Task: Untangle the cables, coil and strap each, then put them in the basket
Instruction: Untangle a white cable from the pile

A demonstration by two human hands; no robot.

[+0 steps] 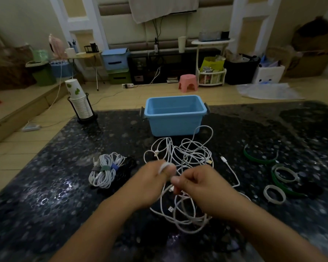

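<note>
A tangle of white cables [187,156] lies on the dark table in front of the blue basket [175,118]. My left hand [151,182] has white cable wound round its fingers. Just to its right, my right hand [199,184] pinches a strand of the same white cable near a plug. To the left lie strapped white coils [105,170] beside a black cable bundle [126,166]. Green and white straps [280,178] are spread out on the right.
A rack of stacked paper cups [80,104] stands at the table's far left corner. The table's far edge runs behind the basket. A loose white plug end [223,159] lies right of the tangle.
</note>
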